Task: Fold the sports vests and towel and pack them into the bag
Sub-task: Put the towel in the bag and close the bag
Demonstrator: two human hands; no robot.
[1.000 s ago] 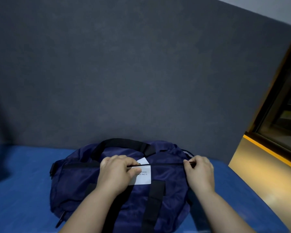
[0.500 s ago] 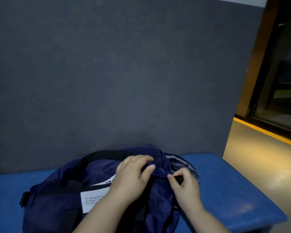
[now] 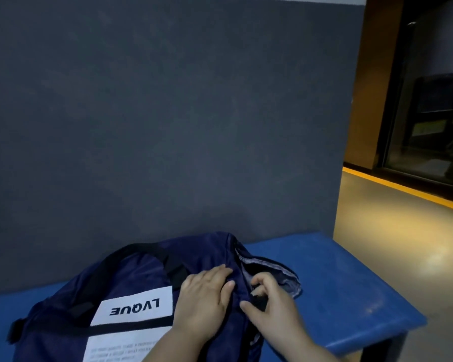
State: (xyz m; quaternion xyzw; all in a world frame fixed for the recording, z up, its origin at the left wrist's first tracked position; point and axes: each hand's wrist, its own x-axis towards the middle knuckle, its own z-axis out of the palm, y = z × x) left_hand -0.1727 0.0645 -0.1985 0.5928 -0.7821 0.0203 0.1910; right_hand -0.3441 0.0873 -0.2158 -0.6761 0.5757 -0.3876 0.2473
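A navy duffel bag [image 3: 131,278] with black straps and a white label reading LVQUE lies on the blue bench [image 3: 338,283]. My left hand [image 3: 203,307] presses flat on the bag's top fabric near its right end. My right hand [image 3: 272,307] pinches a small black zipper pull at that end. Beside it the bag's mouth gapes a little and grey lining [image 3: 272,270] shows. No vests or towel are visible.
A dark grey wall [image 3: 168,126] rises directly behind the bench. The bench's right end and corner [image 3: 413,322] drop off to a lit floor [image 3: 403,231] with a yellow stripe. Dark glass panels stand at the far right.
The view has swung right and closer. My right hand has slid along the zipper to the bag's right end, and my left hand has followed it to hold the fabric there.
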